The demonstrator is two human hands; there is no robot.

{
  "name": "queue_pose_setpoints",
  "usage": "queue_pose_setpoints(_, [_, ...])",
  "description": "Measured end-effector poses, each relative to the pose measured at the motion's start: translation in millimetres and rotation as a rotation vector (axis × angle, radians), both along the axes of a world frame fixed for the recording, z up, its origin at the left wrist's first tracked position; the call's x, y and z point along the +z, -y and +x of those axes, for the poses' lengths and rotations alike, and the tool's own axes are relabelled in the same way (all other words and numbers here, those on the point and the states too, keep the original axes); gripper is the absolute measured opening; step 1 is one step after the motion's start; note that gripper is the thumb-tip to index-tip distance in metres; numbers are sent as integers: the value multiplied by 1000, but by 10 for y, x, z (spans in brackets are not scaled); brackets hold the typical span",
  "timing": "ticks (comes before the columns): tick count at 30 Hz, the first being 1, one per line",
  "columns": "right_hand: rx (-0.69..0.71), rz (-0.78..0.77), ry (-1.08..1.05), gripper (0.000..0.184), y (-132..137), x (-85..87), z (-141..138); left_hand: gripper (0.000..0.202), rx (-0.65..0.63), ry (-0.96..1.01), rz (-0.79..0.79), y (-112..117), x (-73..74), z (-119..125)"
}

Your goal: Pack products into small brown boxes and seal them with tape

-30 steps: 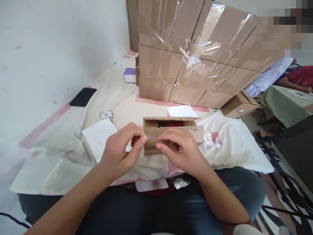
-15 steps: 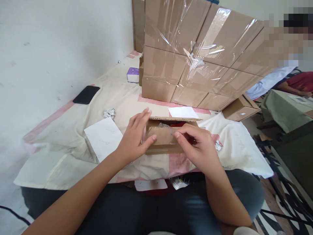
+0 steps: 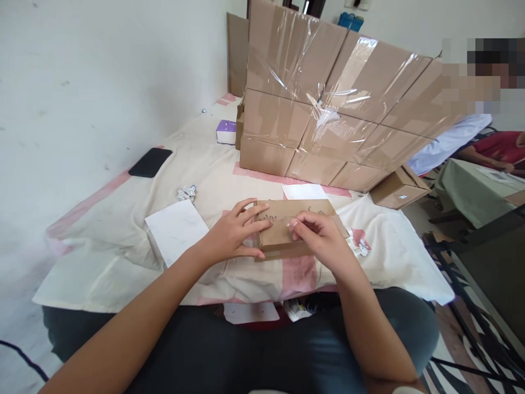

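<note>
A small cardboard box (image 3: 283,210) lies in front of me with its top flaps folded down and some dark handwriting on the back flap. My left hand (image 3: 235,230) rests over the box's left end, fingers spread on the flaps and thumb along the near side. By that end there is a glossy strip of clear tape (image 3: 253,241). Above the middle of the lid, my right hand (image 3: 318,235) pinches a shiny bit that looks like the clear tape. The box's contents are hidden.
Behind the box rises a tall stack of wrapped cartons (image 3: 311,120). White paper (image 3: 178,227), a black phone (image 3: 150,162), crumpled scraps (image 3: 187,192) and a purple-white box (image 3: 226,132) lie leftward. An open carton (image 3: 400,189) stands right. Other people sit at the far right.
The box's flaps have come down, covering the red and grey contents seen before. My left fingers now lie on the lid, and my right hand has shifted slightly left.
</note>
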State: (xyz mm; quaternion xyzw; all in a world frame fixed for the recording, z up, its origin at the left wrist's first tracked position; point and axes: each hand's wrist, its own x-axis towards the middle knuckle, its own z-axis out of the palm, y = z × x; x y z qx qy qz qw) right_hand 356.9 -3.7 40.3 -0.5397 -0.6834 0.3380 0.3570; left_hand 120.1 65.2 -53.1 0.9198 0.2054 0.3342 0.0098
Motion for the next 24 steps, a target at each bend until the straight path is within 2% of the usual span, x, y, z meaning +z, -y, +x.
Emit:
queue_pose_setpoints(6, [-90, 108, -54, 36, -237, -154, 130, 44, 109, 87, 259, 243, 6, 183])
queue_pose_setpoints(9, [-102, 95, -35, 38, -271, -164, 149, 35, 201, 146, 308, 404, -42, 314])
queue_pose_setpoints(14, [-61, 151, 84, 35, -159, -132, 79, 38, 326, 197, 286, 610, -96, 474])
queue_pose_setpoints(18, [-121, 153, 170, 34, -9, -126, 0, 39, 387, 263, 303, 645, -130, 505])
queue_pose_setpoints(24, [-212, 187, 149, 33, 138, -192, -35, 44, 374, 257, 293, 617, -173, 486])
